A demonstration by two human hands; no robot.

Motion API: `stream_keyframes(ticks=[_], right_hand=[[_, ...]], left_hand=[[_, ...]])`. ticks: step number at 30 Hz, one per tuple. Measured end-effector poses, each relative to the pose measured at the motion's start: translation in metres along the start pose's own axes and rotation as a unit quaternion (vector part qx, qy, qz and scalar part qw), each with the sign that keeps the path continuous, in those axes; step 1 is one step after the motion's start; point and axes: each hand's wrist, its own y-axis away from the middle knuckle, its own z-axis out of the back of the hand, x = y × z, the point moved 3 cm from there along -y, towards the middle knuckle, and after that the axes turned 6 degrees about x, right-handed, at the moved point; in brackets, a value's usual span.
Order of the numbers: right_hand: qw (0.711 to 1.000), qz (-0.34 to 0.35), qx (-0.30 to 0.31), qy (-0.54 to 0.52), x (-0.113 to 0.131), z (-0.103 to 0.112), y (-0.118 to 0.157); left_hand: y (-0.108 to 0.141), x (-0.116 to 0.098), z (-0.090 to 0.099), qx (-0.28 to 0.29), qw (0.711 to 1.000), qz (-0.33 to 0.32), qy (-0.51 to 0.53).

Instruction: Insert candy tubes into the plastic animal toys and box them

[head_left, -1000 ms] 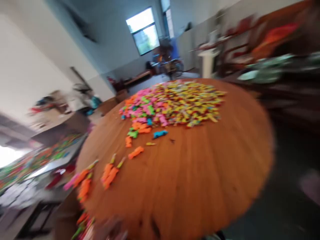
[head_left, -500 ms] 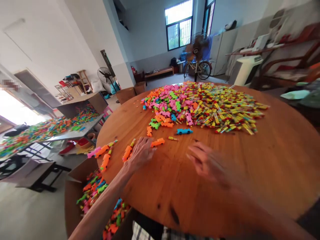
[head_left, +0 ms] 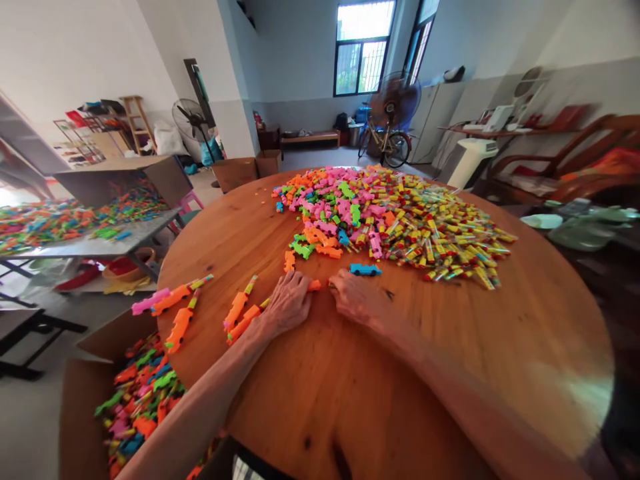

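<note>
My left hand (head_left: 289,303) is closed over an orange toy car (head_left: 315,285), whose end pokes out past the fingers. Just to the right, my right hand (head_left: 354,293) pinches a small yellow tube (head_left: 331,285), mostly hidden by the fingertips. A blue toy car (head_left: 365,269) lies beyond my right hand. Left of my left hand, orange toy cars (head_left: 237,309) with yellow tubes at their ends lie on the round wooden table (head_left: 400,413). A pink toy car (head_left: 151,302) sits at the left edge.
A heap of pink, orange and green toy cars (head_left: 325,193) adjoins a pile of yellow tubes (head_left: 450,233) at the table's far side. Below the left edge stands a cardboard box (head_left: 80,407) filled with toys. Another toy-covered table (head_left: 145,230) is at far left.
My right hand has moved left and closed on the yellow tube. My left hand has closed over the orange car. The camera view has shifted.
</note>
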Motion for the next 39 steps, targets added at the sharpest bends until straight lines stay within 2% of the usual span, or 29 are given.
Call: stream_keyframes(ticks=[7, 12, 16, 20, 23, 25, 28, 30, 32, 34, 37, 38, 39], right_hand=[[0.998, -0.006, -0.017, -0.053, -0.003, -0.008, 0.001], [0.998, -0.064, 0.006, 0.019, -0.008, -0.004, 0.01], [0.995, -0.087, -0.002, 0.048, -0.005, 0.011, 0.019], [0.998, -0.045, -0.038, -0.017, 0.002, 0.021, 0.022], [0.997, -0.047, -0.049, -0.04, -0.002, 0.013, 0.02], [0.993, -0.042, -0.087, -0.071, -0.006, 0.004, 0.019], [0.967, -0.041, -0.182, -0.173, -0.009, 0.001, 0.017], [0.934, -0.053, -0.207, -0.285, -0.009, 0.01, 0.014], [0.89, -0.059, -0.204, -0.402, -0.003, 0.028, 0.006], [0.85, -0.04, -0.222, -0.476, 0.008, 0.054, -0.006], [0.813, 0.036, -0.291, -0.503, 0.029, 0.087, -0.025], [0.81, 0.048, -0.305, -0.498, 0.036, 0.09, -0.031], [0.825, 0.047, -0.303, -0.474, 0.042, 0.087, -0.037]], left_hand=[[-0.002, 0.006, -0.004, -0.005, 0.999, -0.023, 0.037], [0.001, 0.008, -0.002, -0.028, 0.993, -0.064, 0.096], [0.003, 0.002, 0.001, -0.012, 0.989, -0.087, 0.122], [0.003, -0.004, 0.004, -0.031, 0.994, -0.083, 0.061], [0.006, -0.011, 0.007, -0.017, 0.997, -0.078, 0.004], [0.01, -0.016, 0.01, -0.012, 0.997, -0.073, 0.0], [0.016, -0.019, 0.015, -0.016, 0.998, -0.057, 0.021], [0.02, -0.018, 0.015, -0.005, 0.998, -0.046, 0.033], [0.022, -0.013, 0.013, 0.006, 0.998, -0.041, 0.045], [0.023, -0.008, 0.012, 0.011, 0.997, -0.041, 0.058], [0.022, -0.001, 0.01, 0.017, 0.996, -0.042, 0.075], [0.022, 0.0, 0.009, 0.018, 0.996, -0.042, 0.079], [0.022, 0.001, 0.009, 0.018, 0.995, -0.043, 0.082]])
